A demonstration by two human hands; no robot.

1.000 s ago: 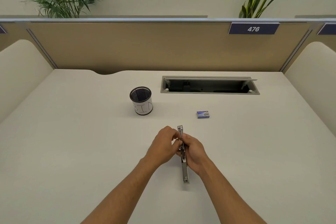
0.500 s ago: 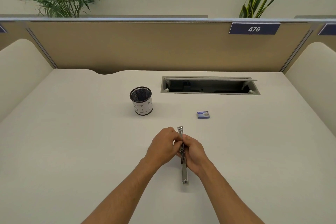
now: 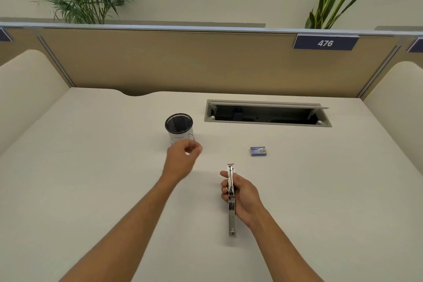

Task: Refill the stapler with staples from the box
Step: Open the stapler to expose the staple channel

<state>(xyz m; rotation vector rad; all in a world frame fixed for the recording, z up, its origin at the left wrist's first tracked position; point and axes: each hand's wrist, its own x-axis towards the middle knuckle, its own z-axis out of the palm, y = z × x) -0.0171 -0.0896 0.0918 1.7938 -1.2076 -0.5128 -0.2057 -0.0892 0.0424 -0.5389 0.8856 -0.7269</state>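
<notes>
A slim metal stapler (image 3: 231, 210), opened out flat and long, points away from me at the middle of the white desk (image 3: 91, 190). My right hand (image 3: 246, 194) grips it around its middle from the right. My left hand (image 3: 180, 160) hovers apart from it, up and to the left, just in front of the mesh cup. Its thumb and forefinger are pinched together, and anything between them is too small to see. The small blue staple box (image 3: 258, 151) lies shut on the desk beyond the stapler, slightly to the right.
A black mesh cup (image 3: 179, 125) with a white paper label stands at centre left. An open cable hatch (image 3: 267, 113) is sunk into the desk behind the box. A tan partition and cream side panels bound the desk.
My left hand has let go of the stapler and moved up and left toward the mesh cup, fingers pinched. My right hand still holds the stapler in the same place.
</notes>
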